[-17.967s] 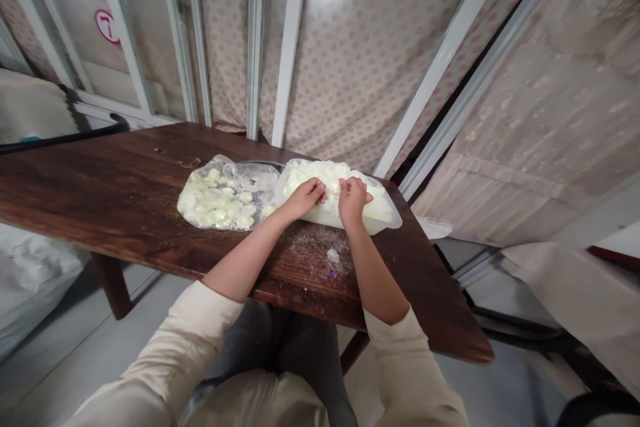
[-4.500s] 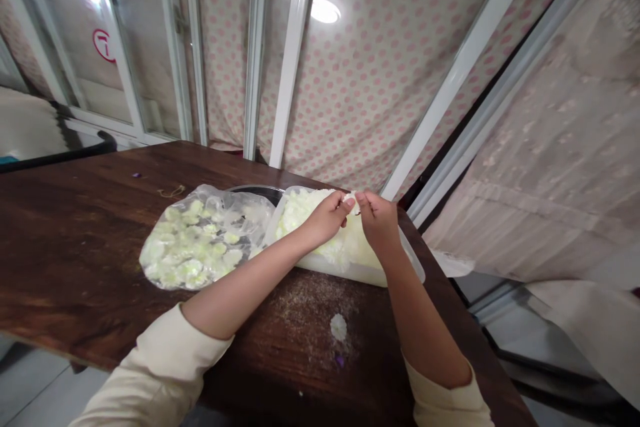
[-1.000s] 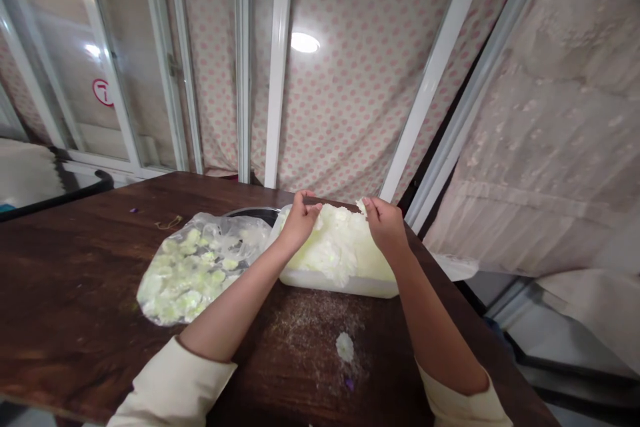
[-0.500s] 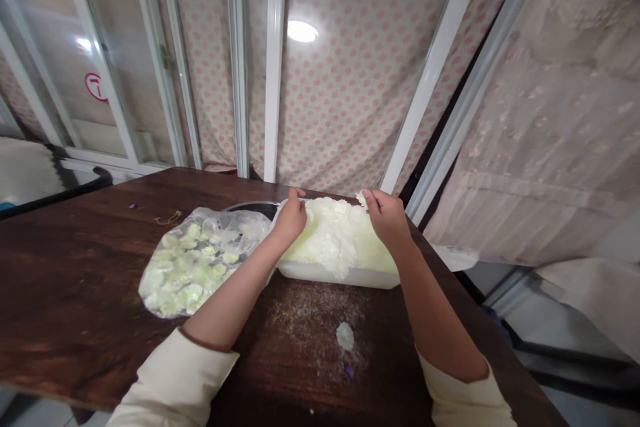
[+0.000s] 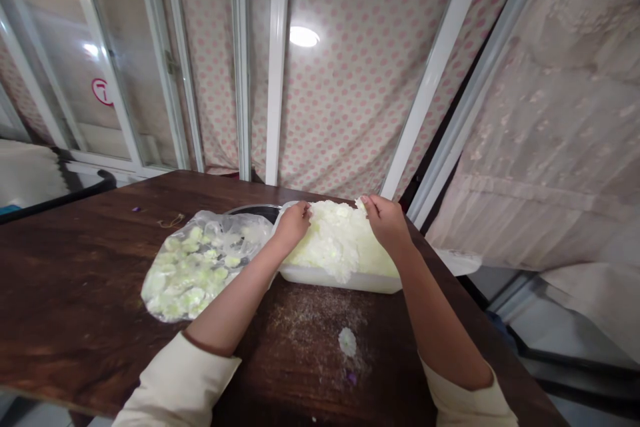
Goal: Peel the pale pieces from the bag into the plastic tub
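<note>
A white rectangular tub [image 5: 345, 280] on the table holds a heap of frilly white and pale yellow pieces [image 5: 333, 240], some hanging over its front wall. Above its far right part, my right hand [image 5: 387, 219] is closed, pinching a small frilly white piece [image 5: 359, 203] between thumb and fingertips. My left hand [image 5: 294, 223] hovers at the tub's left side with its fingers drawn together; whatever lies between them is hidden. Left of the tub, a clear plastic bag [image 5: 185, 273] contains many pale green and white round pieces.
A dark round tray [image 5: 257, 209] shows partly behind the bag. On the brown wooden table [image 5: 90, 260] lie white crumbs, a loose white frilly piece [image 5: 347, 341], a purple scrap [image 5: 351, 377] and a thin tie [image 5: 171, 221]. Glazed panels with a dotted curtain [image 5: 340, 80] stand behind.
My left hand's raised fingers have curled in, and the hand has moved slightly right and down. My right hand still pinches the small white piece, a little lower. The view has shifted slightly.
</note>
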Tool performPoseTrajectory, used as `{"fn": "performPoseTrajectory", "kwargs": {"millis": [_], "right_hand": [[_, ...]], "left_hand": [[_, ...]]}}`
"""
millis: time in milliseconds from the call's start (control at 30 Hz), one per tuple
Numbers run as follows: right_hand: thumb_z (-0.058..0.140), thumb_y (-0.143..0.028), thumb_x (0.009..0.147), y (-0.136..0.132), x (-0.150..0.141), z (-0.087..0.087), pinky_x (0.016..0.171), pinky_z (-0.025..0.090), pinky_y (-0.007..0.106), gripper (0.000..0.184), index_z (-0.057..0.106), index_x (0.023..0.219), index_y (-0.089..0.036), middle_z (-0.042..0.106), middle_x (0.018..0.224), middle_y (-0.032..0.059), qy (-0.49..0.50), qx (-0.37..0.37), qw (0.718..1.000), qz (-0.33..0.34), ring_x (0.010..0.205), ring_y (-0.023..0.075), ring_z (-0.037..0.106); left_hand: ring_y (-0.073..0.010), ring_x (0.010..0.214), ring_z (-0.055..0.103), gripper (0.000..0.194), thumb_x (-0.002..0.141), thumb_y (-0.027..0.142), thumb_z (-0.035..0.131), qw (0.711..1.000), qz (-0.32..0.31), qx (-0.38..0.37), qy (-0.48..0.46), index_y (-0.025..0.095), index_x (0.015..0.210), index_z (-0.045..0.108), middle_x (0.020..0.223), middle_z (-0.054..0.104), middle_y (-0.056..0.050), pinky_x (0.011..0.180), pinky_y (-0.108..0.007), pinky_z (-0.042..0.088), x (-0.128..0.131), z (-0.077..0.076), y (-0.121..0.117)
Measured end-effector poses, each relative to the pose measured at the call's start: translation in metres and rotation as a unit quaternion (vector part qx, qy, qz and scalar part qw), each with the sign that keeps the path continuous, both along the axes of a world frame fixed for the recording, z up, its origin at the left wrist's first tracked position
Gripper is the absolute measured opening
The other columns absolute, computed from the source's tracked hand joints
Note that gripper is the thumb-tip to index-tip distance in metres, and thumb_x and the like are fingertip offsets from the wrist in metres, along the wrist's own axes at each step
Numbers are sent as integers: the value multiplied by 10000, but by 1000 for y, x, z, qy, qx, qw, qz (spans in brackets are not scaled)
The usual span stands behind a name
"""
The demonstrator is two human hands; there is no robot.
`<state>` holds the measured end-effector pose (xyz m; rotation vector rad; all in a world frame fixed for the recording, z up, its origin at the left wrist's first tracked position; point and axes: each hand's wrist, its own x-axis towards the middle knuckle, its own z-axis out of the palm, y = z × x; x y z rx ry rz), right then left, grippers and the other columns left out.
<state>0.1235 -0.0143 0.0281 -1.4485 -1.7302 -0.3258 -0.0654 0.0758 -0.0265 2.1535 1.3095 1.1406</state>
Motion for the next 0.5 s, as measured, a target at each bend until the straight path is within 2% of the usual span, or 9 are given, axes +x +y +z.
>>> {"fn": "performPoseTrajectory", "kwargs": {"millis": [167,367,500], "right_hand": [[335,-390,864,-1,-1,0,538,278,229,364,331,564,-183,465,516,-5,-3,-11,1000,-4,528,109,462],[329,-395,862,-2,-2,0,526,255,229,369,298,558,-188,395,491,-18,-2,-14,1000,2,531,110,459],[324,-387,867,0,-2,-1,532,255,234,368,328,556,-190,430,495,-15,-12,-17,1000,2,516,107,439]], "left_hand": [[-157,719,583,227,703,148,454,1000,16,7,20,173,822,646,829,664,-48,703,-255,408,-1,6,-8],[-167,658,572,188,724,299,498,998,35,14,48,167,733,632,673,635,-44,660,-266,400,-3,13,-12],[-170,729,576,190,738,343,517,997,58,21,52,170,720,593,747,634,-47,698,-270,406,-7,16,-13]]}}
